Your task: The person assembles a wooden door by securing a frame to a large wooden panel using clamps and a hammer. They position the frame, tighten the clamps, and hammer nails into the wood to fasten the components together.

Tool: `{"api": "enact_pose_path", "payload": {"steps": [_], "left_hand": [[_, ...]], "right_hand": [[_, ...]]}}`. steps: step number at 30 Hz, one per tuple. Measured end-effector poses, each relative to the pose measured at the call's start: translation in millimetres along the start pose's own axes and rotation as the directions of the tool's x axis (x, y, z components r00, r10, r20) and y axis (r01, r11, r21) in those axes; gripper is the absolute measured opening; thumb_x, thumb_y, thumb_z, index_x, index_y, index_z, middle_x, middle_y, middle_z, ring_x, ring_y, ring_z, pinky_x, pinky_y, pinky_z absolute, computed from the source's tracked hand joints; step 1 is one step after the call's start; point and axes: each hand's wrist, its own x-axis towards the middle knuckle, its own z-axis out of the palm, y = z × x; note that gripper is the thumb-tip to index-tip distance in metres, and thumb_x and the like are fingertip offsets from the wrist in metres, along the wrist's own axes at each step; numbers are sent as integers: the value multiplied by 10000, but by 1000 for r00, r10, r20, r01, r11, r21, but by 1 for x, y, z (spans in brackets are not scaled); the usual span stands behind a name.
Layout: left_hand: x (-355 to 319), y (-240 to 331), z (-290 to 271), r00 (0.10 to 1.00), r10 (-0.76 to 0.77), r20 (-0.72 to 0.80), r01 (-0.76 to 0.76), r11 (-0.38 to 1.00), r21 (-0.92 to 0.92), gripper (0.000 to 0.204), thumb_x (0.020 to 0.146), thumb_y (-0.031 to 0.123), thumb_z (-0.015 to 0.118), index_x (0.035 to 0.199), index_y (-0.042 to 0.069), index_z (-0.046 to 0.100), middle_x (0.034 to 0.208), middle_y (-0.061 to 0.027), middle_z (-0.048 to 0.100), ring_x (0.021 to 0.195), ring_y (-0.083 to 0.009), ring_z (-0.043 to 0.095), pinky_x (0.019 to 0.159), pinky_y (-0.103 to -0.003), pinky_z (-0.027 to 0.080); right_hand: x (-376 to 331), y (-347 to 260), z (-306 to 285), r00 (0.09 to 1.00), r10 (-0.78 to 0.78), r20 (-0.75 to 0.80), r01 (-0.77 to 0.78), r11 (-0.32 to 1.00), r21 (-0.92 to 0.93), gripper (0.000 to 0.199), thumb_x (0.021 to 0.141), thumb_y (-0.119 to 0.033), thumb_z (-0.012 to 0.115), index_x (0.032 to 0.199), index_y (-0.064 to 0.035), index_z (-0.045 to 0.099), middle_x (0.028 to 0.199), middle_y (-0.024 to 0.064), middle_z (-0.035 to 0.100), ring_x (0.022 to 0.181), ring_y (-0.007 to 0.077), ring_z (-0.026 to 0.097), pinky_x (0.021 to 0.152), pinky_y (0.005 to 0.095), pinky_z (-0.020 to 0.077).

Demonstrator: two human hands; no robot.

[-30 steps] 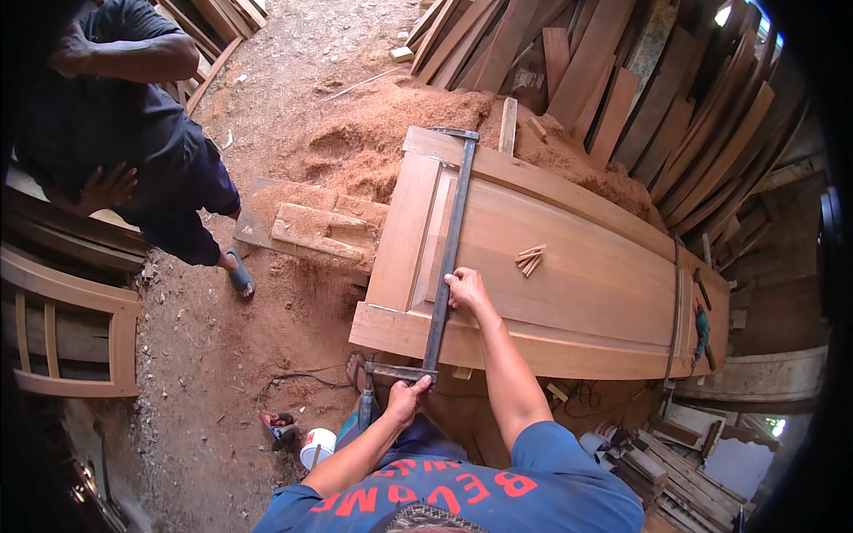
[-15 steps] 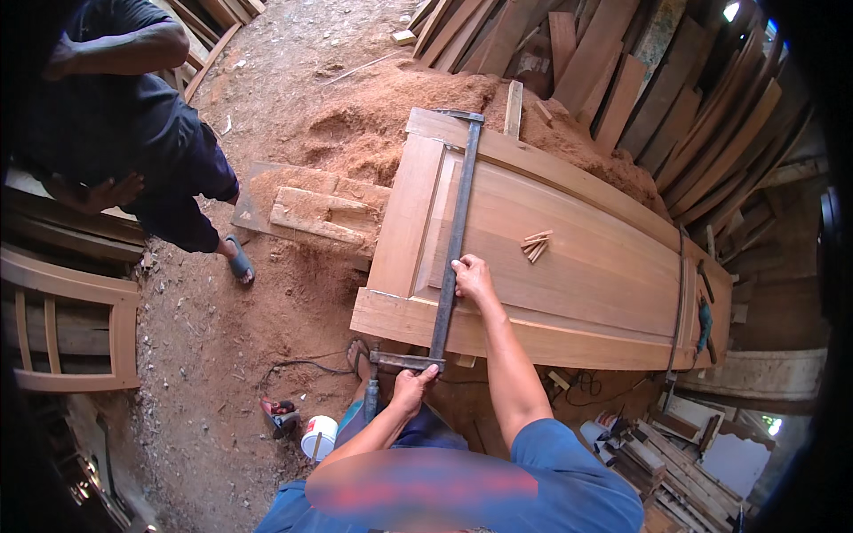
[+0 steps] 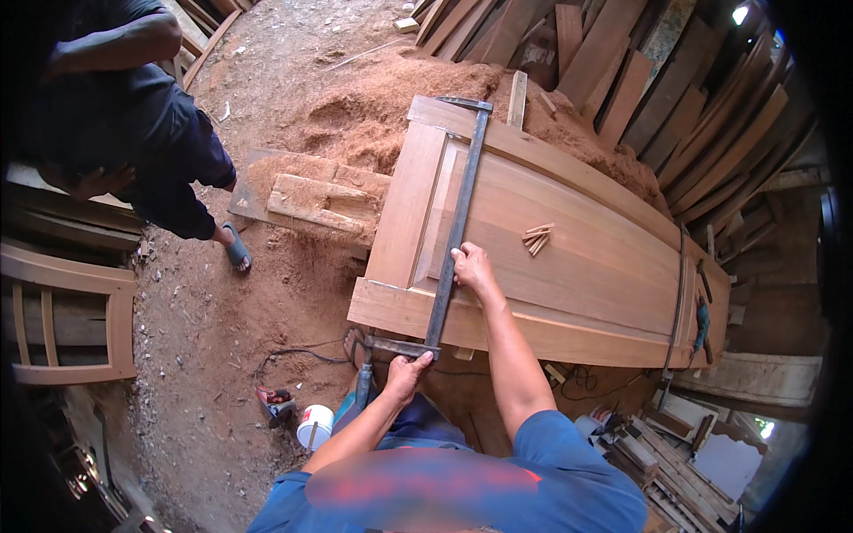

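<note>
A long metal bar clamp (image 3: 459, 211) lies across the left part of a panelled wooden door (image 3: 551, 240). Its far jaw (image 3: 464, 103) reaches over the door's far edge, while the sliding jaw (image 3: 400, 346) with its screw handle (image 3: 364, 384) sits by the near edge. Whether the jaws press on the wood I cannot tell. My right hand (image 3: 473, 268) is closed around the bar about midway, over the door. Below the near edge, my left hand (image 3: 409, 373) grips the clamp near its sliding jaw, thumb on top. Several small wooden pegs (image 3: 537, 238) rest on the panel.
Another clamp (image 3: 677, 293) spans the door's right end, beside a teal-handled tool (image 3: 703, 327). Sawdust-covered boards (image 3: 324, 206) lie left of the door. A person (image 3: 133, 115) stands at left. A white bucket (image 3: 315, 426) and a red-black power tool (image 3: 277, 404) are on the floor.
The view has shifted slightly. The clamp's near end and my left hand are a little closer to the door's near edge. Both hands keep their hold. The other person's arm has moved slightly.
</note>
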Motion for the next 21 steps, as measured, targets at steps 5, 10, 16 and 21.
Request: {"api": "enact_pose_path", "payload": {"steps": [5,10,16,21], "left_hand": [[-3,-5,-8,999,-5,-52,11,993,115,138,884,163,771,924,39,726,871,8,699,741,-85,606,680,-253,478],[1,-4,-3,995,30,-92,-7,971,237,227,848,213,798,914,6,736,858,9,689,773,-94,598,714,-295,492],[0,-1,-8,998,3,-59,4,994,112,110,878,149,771,902,49,731,839,29,686,715,-65,584,644,-253,457],[-5,2,-3,997,-20,-74,26,997,71,131,890,171,770,942,60,724,861,30,694,732,-61,588,671,-236,465]], "right_hand": [[-4,4,0,994,-106,33,106,994,-14,278,987,-203,566,814,15,566,610,101,610,475,183,625,443,345,502],[-1,20,-2,990,-142,-12,141,987,-77,282,988,-211,566,808,5,566,594,114,621,472,200,631,469,381,511],[-17,-4,-3,993,-117,-6,114,973,-202,297,962,-250,593,841,22,607,724,220,671,652,328,702,625,452,539],[-107,3,6,961,-116,-250,96,991,-89,291,938,-273,630,837,0,622,796,210,682,803,338,701,697,462,521]]}}
